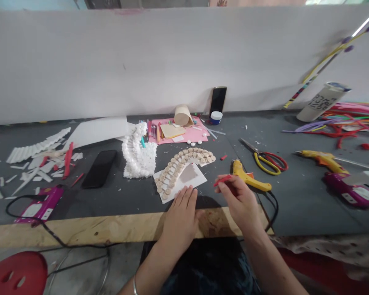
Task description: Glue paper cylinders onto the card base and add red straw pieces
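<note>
Left hand [178,217] touches white card [197,182]; right hand [238,200] pinches red strip [223,179].

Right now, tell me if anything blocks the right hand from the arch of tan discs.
Nothing visible does. Only grey mat and a corner of the flat white card lie between the right hand, pinching a red strip, and the arch of tan discs. The left hand rests lower, off that line.

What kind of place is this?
It looks like a craft workshop. A yellow hot glue gun, a pair of scissors, and a pile of colorful pipe cleaners are lying around on the work table.
</note>
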`<state>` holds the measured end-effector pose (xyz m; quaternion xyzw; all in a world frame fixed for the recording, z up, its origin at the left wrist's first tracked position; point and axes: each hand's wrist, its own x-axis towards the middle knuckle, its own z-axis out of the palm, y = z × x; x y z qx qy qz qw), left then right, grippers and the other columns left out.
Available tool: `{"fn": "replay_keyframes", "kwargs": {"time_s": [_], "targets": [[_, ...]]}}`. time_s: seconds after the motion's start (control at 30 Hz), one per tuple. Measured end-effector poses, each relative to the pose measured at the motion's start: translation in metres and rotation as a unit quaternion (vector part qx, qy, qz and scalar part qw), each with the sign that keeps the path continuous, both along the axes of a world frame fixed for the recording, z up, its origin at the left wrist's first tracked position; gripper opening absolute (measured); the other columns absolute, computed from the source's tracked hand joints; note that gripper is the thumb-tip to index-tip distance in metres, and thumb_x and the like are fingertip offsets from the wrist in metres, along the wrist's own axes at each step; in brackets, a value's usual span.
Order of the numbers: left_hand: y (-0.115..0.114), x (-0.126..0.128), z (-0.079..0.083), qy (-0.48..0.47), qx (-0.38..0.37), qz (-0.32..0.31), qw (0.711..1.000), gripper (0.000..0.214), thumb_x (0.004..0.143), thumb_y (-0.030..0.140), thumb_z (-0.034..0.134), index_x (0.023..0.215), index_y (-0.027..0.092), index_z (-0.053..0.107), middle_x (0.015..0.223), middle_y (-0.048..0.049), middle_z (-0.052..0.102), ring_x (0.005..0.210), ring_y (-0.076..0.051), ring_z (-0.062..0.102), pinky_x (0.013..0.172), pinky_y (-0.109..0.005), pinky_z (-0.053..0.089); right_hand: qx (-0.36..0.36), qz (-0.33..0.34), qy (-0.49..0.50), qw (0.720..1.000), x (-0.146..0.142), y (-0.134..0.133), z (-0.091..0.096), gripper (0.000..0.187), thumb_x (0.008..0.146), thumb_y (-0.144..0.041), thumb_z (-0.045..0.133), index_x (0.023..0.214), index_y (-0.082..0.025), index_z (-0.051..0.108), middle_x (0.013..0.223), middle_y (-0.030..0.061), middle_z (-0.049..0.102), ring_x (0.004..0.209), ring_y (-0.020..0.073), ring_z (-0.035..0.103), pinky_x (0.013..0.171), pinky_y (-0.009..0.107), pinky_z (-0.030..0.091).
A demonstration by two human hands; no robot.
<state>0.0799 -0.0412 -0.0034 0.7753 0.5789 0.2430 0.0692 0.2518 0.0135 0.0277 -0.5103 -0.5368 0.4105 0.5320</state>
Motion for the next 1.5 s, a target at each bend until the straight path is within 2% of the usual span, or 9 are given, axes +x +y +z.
{"fn": "replay_keyframes", "kwargs": {"time_s": [0.13, 0.23, 0.4, 0.6, 0.97, 1.17, 1.3, 1.4, 1.5], "targets": [[0.002, 0.011, 0.027, -0.199, -0.079, -0.008, 0.977, 0.032, 0.099, 0.031, 0.044, 0.126, 0.021, 0.058, 0.12, -0.012, 0.07, 0.111, -0.023, 0.066, 0.092, -0.04, 0.057, -0.007, 0.045, 0.021, 0.999, -0.015, -0.006, 0.004, 0.01, 0.087, -0.033, 0.064, 0.09, -0.023, 0.065, 0.09, 0.0038, 0.071, 0.079, 0.0169, 0.067, 0.076, 0.032, 0.055], [0.002, 0.011, 0.037, -0.251, -0.094, -0.011, 0.963, 0.022, 0.098, 0.031, 0.046, 0.11, 0.023, 0.063, 0.103, -0.0075, 0.072, 0.095, -0.021, 0.068, 0.08, -0.035, 0.057, -0.015, 0.055, 0.039, 0.998, -0.019, -0.007, 0.002, 0.007, 0.088, -0.03, 0.063, 0.088, -0.024, 0.064, 0.091, 0.0028, 0.07, 0.082, 0.0164, 0.066, 0.078, 0.031, 0.055], [-0.016, -0.022, 0.033, -0.134, -0.032, 0.021, 0.99, 0.022, 0.098, 0.027, 0.045, 0.085, 0.024, 0.063, 0.083, -0.0036, 0.07, 0.081, -0.02, 0.065, 0.072, -0.035, 0.05, -0.026, 0.026, 0.036, 0.999, -0.014, 0.005, -0.008, 0.008, 0.09, -0.031, 0.062, 0.091, -0.023, 0.063, 0.1, 0.0038, 0.07, 0.08, 0.0152, 0.064, 0.079, 0.031, 0.053], [-0.037, -0.067, 0.017, -0.005, 0.019, 0.182, 0.983, 0.016, 0.094, 0.028, 0.051, 0.103, 0.022, 0.063, 0.115, -0.0108, 0.07, 0.112, -0.03, 0.062, 0.096, -0.047, 0.046, -0.057, 0.059, -0.018, 0.996, -0.014, 0.02, -0.01, 0.015, 0.091, -0.036, 0.061, 0.097, -0.022, 0.063, 0.096, 0.0038, 0.07, 0.076, 0.015, 0.063, 0.077, 0.031, 0.051], [-0.035, -0.053, 0.002, 0.024, 0.037, 0.134, 0.99, 0.024, 0.093, 0.019, 0.048, 0.114, 0.018, 0.061, 0.126, -0.0099, 0.069, 0.122, -0.027, 0.059, 0.107, -0.046, 0.039, -0.059, 0.076, -0.076, 0.992, -0.016, 0.029, -0.017, 0.018, 0.093, -0.038, 0.059, 0.099, -0.022, 0.063, 0.089, 0.0031, 0.069, 0.076, 0.0162, 0.064, 0.074, 0.03, 0.05], [-0.042, -0.051, 0.02, -0.084, 0.065, 0.149, 0.983, 0.013, 0.094, 0.022, 0.053, 0.088, 0.021, 0.065, 0.076, -0.0005, 0.069, 0.072, -0.017, 0.062, 0.07, -0.031, 0.045, -0.048, 0.021, -0.049, 0.997, -0.013, 0.021, -0.014, 0.015, 0.091, -0.035, 0.061, 0.098, -0.021, 0.063, 0.097, 0.0042, 0.07, 0.072, 0.0135, 0.063, 0.073, 0.03, 0.054], [-0.04, -0.032, 0.03, -0.194, 0.001, 0.079, 0.978, 0.033, 0.094, 0.028, 0.054, 0.062, 0.02, 0.057, 0.055, 0.0023, 0.053, 0.055, -0.013, 0.051, 0.057, -0.026, 0.038, -0.001, 0.03, -0.028, 0.999, -0.017, 0.002, -0.003, 0.006, 0.092, -0.027, 0.059, 0.093, -0.022, 0.064, 0.094, 0.0024, 0.068, 0.069, 0.0111, 0.063, 0.067, 0.025, 0.055], [-0.028, -0.01, 0.032, -0.341, -0.128, 0.074, 0.929, 0.024, 0.094, 0.032, 0.055, 0.076, 0.02, 0.065, 0.069, -0.0006, 0.065, 0.066, -0.014, 0.059, 0.064, -0.025, 0.044, 0.02, 0.058, 0.018, 0.998, -0.027, -0.015, 0.006, 0.007, 0.092, -0.021, 0.058, 0.093, -0.024, 0.064, 0.091, 0.0004, 0.069, 0.075, 0.0108, 0.066, 0.069, 0.023, 0.055], [-0.011, 0.011, 0.033, -0.53, -0.219, 0.081, 0.815, 0.024, 0.091, 0.04, 0.06, 0.1, 0.019, 0.068, 0.09, -0.004, 0.072, 0.08, -0.015, 0.065, 0.073, -0.025, 0.05, 0.022, 0.063, 0.046, 0.997, -0.039, -0.026, 0.011, 0.01, 0.092, -0.018, 0.057, 0.093, -0.025, 0.064, 0.088, -0.0004, 0.069, 0.081, 0.0122, 0.068, 0.072, 0.023, 0.056]]}}
